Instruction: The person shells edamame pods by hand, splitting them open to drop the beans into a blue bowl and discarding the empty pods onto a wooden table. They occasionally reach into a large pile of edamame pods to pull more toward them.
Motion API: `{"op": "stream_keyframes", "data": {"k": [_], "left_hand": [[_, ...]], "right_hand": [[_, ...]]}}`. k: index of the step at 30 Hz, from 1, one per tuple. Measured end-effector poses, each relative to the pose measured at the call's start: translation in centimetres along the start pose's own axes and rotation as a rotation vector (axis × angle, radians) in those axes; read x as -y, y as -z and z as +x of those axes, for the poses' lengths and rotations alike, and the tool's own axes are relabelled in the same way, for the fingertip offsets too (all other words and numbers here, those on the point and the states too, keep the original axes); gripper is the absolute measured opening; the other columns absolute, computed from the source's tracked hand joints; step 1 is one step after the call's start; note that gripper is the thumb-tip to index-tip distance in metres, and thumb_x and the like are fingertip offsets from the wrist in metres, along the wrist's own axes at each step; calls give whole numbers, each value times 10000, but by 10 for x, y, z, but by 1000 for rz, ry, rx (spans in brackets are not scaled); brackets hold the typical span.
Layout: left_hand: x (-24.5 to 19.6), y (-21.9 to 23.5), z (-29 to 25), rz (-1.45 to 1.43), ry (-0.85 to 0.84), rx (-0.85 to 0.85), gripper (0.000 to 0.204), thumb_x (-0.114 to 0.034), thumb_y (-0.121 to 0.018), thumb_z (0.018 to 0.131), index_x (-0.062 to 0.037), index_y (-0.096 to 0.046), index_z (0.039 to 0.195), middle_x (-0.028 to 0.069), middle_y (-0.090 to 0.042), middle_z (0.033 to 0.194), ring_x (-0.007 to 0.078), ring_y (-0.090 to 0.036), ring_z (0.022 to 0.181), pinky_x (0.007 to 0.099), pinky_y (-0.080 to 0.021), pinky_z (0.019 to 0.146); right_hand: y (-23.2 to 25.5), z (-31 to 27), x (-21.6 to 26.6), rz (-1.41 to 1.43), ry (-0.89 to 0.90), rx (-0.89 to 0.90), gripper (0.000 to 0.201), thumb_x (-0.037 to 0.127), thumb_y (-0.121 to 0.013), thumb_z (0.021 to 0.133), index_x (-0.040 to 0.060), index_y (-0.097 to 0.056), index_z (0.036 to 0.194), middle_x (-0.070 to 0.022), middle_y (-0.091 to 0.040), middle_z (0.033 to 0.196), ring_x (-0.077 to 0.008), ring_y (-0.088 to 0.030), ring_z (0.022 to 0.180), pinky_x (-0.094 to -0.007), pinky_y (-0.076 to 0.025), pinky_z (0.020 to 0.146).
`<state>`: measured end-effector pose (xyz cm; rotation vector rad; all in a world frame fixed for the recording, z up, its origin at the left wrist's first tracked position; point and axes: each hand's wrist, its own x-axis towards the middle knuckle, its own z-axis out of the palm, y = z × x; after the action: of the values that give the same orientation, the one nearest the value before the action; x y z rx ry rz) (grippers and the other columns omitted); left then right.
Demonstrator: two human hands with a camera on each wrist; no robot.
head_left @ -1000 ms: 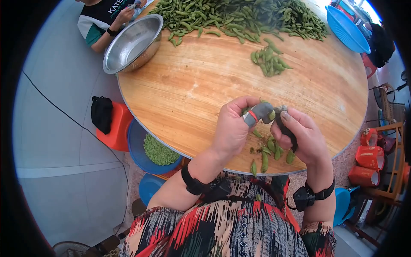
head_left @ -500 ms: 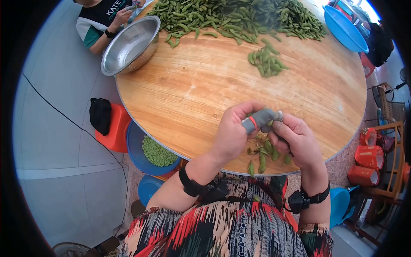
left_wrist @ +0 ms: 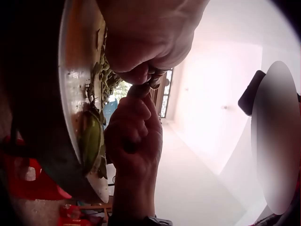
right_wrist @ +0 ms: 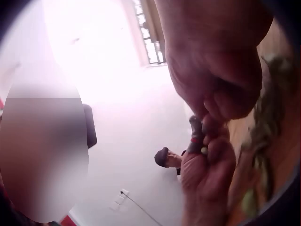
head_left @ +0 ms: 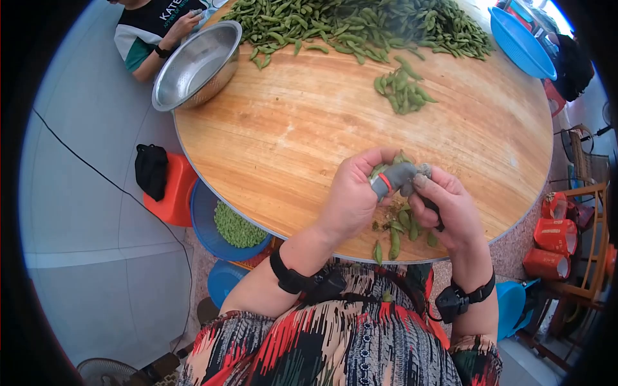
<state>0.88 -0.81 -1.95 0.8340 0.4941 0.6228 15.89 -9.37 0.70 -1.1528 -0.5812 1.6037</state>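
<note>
In the head view my left hand [head_left: 355,193] holds green soybean pods [head_left: 400,157] in its curled fingers. A grey cover [head_left: 399,174] with a red band wraps its thumb. My right hand [head_left: 454,206] meets that thumb tip, its own thumb and index finger close together there. A slender dark object [head_left: 438,215] lies in the right hand's curled fingers; what it is cannot be made out. Both wrist views show the fingertips together, the pod between them mostly hidden. Below the hands, several loose pods [head_left: 394,243] lie near the table's edge.
A large heap of pods [head_left: 360,26] covers the far side of the round wooden table [head_left: 270,141], with a smaller pile [head_left: 404,93] nearer. A metal basin [head_left: 196,67] tilts at the left edge. Shelled beans [head_left: 239,225] fill a blue basin below. Another person [head_left: 145,35] sits far left.
One second ago the fingertips stood slightly apart, with a pod showing at the left thumb. The right hand has since moved left against the left thumb, and the dark object is more covered.
</note>
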Motion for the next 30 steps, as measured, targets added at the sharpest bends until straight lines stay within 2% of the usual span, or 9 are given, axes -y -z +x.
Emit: {"op": "stream_keyframes", "data": {"k": [2,4,7,12,14,19,21,25,30], "left_hand": [[-2,2,0,-76,13,65,297,-39,-641,789,-34,-567,1076,-15,-576,863,17,-480,668,151,-395,582],[-3,-5,1,230,-141,22,338,-28,-644,780,-30,-559,1107,-7,-584,861,31,-493,673,170,-412,586],[5,-11,0,597,-361,-40,387,-13,-642,769,-39,-555,1145,5,-589,830,58,-514,673,200,-434,584],[-7,-15,-7,769,-518,-43,365,1,-644,737,-82,-608,1090,44,-586,762,110,-556,660,234,-450,598],[-10,-4,-7,1031,-732,227,321,-6,-661,707,-93,-641,1015,68,-587,748,152,-572,633,246,-456,586],[-5,-6,-2,801,-864,283,166,11,-614,741,-43,-605,898,27,-559,730,124,-535,581,213,-406,487],[-4,-11,-12,104,-207,134,204,27,-534,789,-77,-570,960,-7,-535,728,68,-490,583,172,-344,460],[-11,-7,-10,-220,-123,154,198,-5,-469,858,-87,-500,1036,-10,-508,727,36,-420,549,147,-270,429],[-12,4,-12,-296,20,70,197,-28,-493,856,-93,-500,1042,14,-537,747,39,-424,547,143,-263,416]], "right_hand": [[-1,2,4,-76,-2,22,186,207,-514,887,38,-588,866,19,-523,600,-52,-458,521,-206,-355,479],[-3,7,12,-796,346,-360,207,204,-563,843,3,-600,874,-10,-528,588,-77,-483,532,-249,-386,497],[1,9,18,-825,404,-219,235,215,-604,807,-15,-610,856,-23,-518,573,-87,-493,540,-271,-398,505],[-1,-1,28,-533,123,-188,149,170,-615,796,24,-597,772,16,-490,552,-47,-400,445,-220,-307,411],[0,-4,22,142,-25,68,116,153,-584,837,55,-559,778,57,-423,523,-16,-312,399,-185,-231,364],[1,-2,7,378,-12,222,117,155,-555,871,62,-523,808,75,-371,516,-9,-282,390,-169,-210,346],[-2,1,13,304,28,180,119,159,-559,870,63,-519,813,73,-376,521,-9,-288,393,-168,-210,345],[-12,13,29,83,73,162,134,178,-572,866,74,-521,797,70,-387,546,-6,-294,419,-177,-203,357],[-34,16,37,-597,295,-145,186,205,-611,818,36,-579,746,36,-479,552,-32,-403,470,-201,-303,424]]}}
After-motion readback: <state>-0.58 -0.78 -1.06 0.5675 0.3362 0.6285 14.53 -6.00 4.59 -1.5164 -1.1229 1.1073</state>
